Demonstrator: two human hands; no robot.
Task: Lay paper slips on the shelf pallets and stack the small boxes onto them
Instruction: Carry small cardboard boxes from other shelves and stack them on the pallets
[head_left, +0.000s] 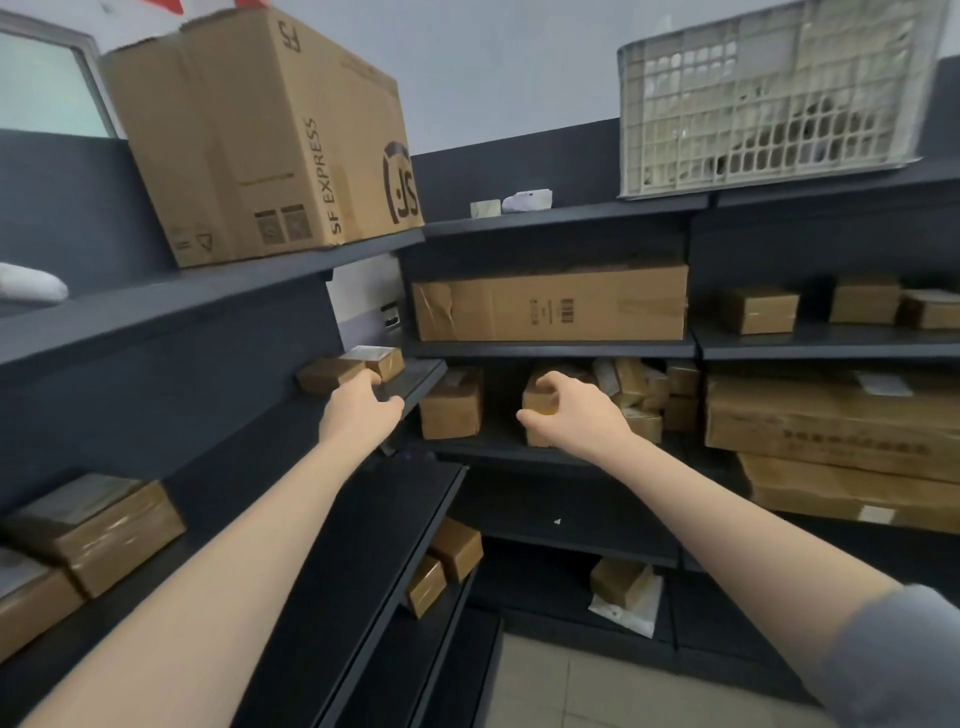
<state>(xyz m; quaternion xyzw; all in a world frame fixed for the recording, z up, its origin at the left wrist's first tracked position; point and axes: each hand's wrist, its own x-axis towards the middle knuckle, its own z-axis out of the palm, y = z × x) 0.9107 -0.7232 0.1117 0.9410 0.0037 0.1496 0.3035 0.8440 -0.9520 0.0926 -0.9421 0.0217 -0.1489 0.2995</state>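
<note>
- Two hands are out at the dark shelving. The right hand (571, 413) has its fingers curled over the top of a small box (537, 402) standing on the middle shelf (519, 455), with the thumb against its near face.
- The left hand (358, 410) reaches the end of the left-hand shelf (418, 378), fingertips against the nearer of two small boxes (332, 375). The fingers are foreshortened, so I cannot tell whether it grips or merely touches.
- Only one paper slip (631, 616) is seen, white, on a low shelf under a further box (621, 578). None is visible under the boxes at hand.
- Risk: the held box stands close to a loose heap of boxes (636, 384) on its right. Drawn out at an angle, it could in my judgement drag or topple its neighbours.
- Risk: the left-hand pair sits near the shelf's end. A push rather than a grip may slide one off towards the floor.
- Risk: stacking onto a bare shelf would skip the slip, so the order of work needs watching.
- Shelving: dark, several tiers, meeting at a corner. The top tier carries a large SF Express carton (260, 140) and a grey lattice crate (769, 98). A long carton (550, 304) lies below, with flat cartons (831, 421) at right.
- Room: pale wall above, pale tiled floor (571, 686) below.
</note>
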